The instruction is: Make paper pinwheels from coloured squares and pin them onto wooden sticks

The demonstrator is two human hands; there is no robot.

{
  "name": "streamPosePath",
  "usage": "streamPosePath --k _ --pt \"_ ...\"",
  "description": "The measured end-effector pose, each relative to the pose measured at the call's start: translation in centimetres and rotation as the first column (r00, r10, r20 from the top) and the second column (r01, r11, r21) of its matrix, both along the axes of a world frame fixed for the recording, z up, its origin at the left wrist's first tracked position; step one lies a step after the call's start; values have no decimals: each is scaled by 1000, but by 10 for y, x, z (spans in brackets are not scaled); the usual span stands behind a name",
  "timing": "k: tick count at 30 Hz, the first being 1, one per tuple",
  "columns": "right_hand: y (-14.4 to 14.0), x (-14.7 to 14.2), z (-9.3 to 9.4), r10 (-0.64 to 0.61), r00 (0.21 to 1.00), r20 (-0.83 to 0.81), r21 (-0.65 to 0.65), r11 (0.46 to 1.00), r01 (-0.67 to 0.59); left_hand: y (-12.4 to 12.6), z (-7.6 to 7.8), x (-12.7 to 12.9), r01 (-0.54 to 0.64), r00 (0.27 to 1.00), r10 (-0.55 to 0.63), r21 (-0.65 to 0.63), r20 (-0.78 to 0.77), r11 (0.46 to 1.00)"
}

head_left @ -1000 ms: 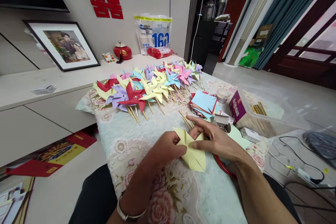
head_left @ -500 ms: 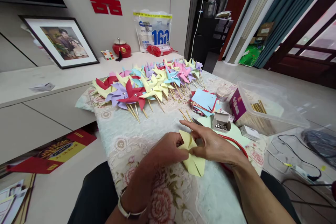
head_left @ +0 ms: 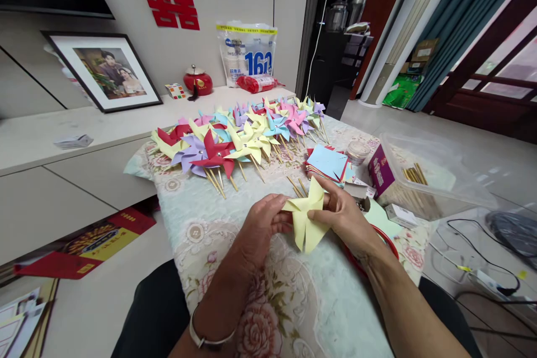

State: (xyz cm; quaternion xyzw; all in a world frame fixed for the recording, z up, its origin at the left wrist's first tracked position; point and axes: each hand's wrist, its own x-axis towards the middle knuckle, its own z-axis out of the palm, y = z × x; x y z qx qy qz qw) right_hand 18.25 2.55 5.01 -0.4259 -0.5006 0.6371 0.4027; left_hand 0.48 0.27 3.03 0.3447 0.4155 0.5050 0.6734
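A pale yellow paper pinwheel (head_left: 307, 221) is held up over the table, its blades partly folded in. My right hand (head_left: 342, 215) grips it, thumb pressed on the middle and fingers behind. On the other side, my left hand (head_left: 268, 218) pinches the tip of the left blade between thumb and fingers. Just beyond lie a few thin wooden sticks (head_left: 296, 187). The red handles (head_left: 388, 239) of a pair of scissors lie partly hidden under my right wrist. A small open box (head_left: 359, 190) of metal fasteners is half covered by my right hand.
Finished pinwheels (head_left: 239, 140) on sticks lie in rows at the table's far left. Beyond my hands is a stack of coloured paper squares (head_left: 328, 162). A clear plastic bin (head_left: 455, 193) with sticks stands at the right, beside a small white box (head_left: 400, 215). Cables (head_left: 470, 235) lie on the floor.
Both hands have lifted the yellow paper slightly and turned it, so its blades now face me. My right thumb has moved onto its middle; my left hand has shifted to the left blade.
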Motion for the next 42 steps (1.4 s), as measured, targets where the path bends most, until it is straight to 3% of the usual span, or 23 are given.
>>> streamPosePath --k 4,8,20,24,26,27,30,33,36,39,42 --pt "0 -8 -3 -101 993 -64 6 995 102 -2 0 5 87 993 -90 40 83 995" --pt "-2 -14 -6 -141 987 -79 21 989 143 -2 -2 11 62 993 -64 16 100 998" --pt "-6 -23 -11 -99 993 -59 70 992 103 -3 2 15 44 992 -41 -19 115 999" --pt "-5 -21 -14 -86 996 19 163 983 81 -2 0 15 12 996 -8 -42 86 999" --pt "-5 -19 -14 -175 974 143 324 938 121 -1 0 14 -29 996 33 -48 79 998" --pt "-5 -17 -13 -249 945 213 437 889 136 -1 0 13 -64 994 67 -46 83 997" --pt "-7 -13 -8 -459 831 314 764 642 66 1 0 9 -171 979 173 -31 110 985" --pt "-10 -12 -5 -467 810 354 882 455 -123 3 1 4 -221 966 225 -41 129 974" --pt "-14 -14 -6 -382 785 488 854 395 -339 3 2 1 -250 959 254 -49 127 967" --pt "-17 -16 -6 -335 709 621 775 403 -487 3 2 0 -256 961 258 -33 103 966" --pt "-18 -17 -6 -321 673 667 739 406 -538 3 1 2 -234 966 235 -14 111 972"
